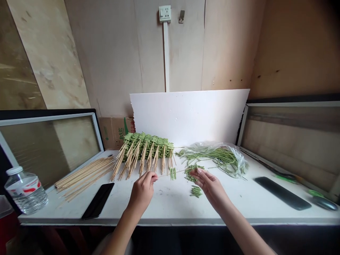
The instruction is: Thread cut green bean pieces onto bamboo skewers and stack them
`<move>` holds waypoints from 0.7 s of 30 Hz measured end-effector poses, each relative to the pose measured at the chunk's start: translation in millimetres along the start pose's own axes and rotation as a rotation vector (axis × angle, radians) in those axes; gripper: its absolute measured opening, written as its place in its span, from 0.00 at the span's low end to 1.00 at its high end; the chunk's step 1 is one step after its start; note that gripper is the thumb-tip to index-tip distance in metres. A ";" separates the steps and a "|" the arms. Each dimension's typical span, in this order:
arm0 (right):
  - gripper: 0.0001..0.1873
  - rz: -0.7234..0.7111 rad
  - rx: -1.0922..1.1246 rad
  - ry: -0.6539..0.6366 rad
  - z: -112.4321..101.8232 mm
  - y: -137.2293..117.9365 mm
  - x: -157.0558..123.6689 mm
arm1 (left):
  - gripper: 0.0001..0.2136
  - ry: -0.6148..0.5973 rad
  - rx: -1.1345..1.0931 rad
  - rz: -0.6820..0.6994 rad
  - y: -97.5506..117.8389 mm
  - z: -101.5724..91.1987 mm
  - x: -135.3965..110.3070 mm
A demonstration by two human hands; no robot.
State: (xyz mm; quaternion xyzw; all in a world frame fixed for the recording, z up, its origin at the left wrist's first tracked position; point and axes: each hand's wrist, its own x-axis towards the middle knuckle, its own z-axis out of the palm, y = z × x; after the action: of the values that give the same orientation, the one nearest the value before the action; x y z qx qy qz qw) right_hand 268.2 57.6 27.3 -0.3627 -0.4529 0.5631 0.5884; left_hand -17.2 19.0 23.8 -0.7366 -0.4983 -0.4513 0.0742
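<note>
My left hand [145, 184] is closed in a pinch on one end of a thin bamboo skewer [164, 175]. Several short green bean pieces [172, 173] sit side by side across that skewer, between my hands. My right hand [208, 182] is closed too, thumb against fingers, close to the skewer's other end; what it pinches is too small to make out. Just under its fingertips lies a loose pile of cut bean pieces [191, 173], and a smaller heap of cut beans [196, 191] is nearer to me.
Filled bean skewers [148, 145] are stacked at the back, beside bare bamboo skewers [86, 173]. Long beans [221, 157] lie in a plastic bag at back right. A black phone [98, 200], water bottle [26, 191], dark flat slab [282, 193] and computer mouse [324, 203] flank the white table [170, 209].
</note>
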 end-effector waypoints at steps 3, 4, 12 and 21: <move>0.19 0.006 0.071 -0.021 1.0 -3.2 -1.9 | 0.08 0.011 -0.025 0.027 6.3 -0.9 0.0; 0.19 0.007 0.084 -0.024 1.0 -3.5 -2.2 | 0.08 0.009 -0.035 0.033 8.2 -1.0 0.1; 0.19 0.009 0.131 -0.037 -1.0 -1.9 -3.3 | 0.09 -0.016 -0.056 0.047 13.6 0.7 -1.2; 0.20 -0.010 0.061 -0.026 -1.5 -0.5 -2.9 | 0.09 -0.028 -0.030 0.055 14.7 -0.2 -1.0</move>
State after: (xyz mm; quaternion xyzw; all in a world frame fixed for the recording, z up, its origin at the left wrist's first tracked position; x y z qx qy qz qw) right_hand 269.9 54.7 26.9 -0.3347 -0.4450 0.5784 0.5961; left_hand -5.7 10.9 28.2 -0.7573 -0.4721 -0.4460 0.0685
